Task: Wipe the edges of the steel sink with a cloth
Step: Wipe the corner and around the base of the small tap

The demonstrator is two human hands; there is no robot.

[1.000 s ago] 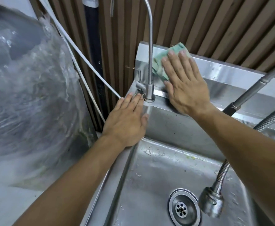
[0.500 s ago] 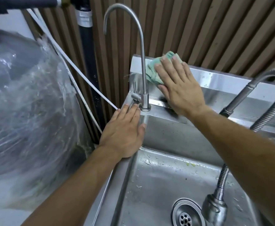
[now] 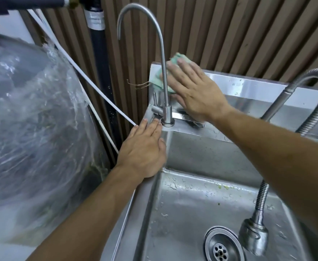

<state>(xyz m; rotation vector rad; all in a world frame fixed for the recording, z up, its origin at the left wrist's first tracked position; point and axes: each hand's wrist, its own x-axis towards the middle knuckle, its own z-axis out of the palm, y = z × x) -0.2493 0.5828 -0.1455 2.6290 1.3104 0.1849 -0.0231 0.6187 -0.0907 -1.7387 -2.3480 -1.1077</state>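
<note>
The right hand (image 3: 196, 91) lies flat, fingers straight and close together, pressing a green cloth (image 3: 159, 77) against the upright back panel of the steel sink (image 3: 192, 151), in the upper middle of the frame just behind the thin gooseneck tap (image 3: 164, 81). Only the cloth's left and top edges show past the fingers. The left hand (image 3: 145, 147) rests open, fingers straight, on the sink's left rim, its fingertips just beside the tap base.

The step in hand looks like wiping the back left corner. To do it well, the palm should keep even pressure so the cloth stays spread rather than bunching, and the stroke should follow the panel's top edge and then the ledge below it. The tap stem stands in the way, so the cloth probably needs working around its base from both sides. Water drops and green specks sit in the basin, near the hanging spray hose (image 3: 254, 236) and the drain (image 3: 220, 247).
</note>
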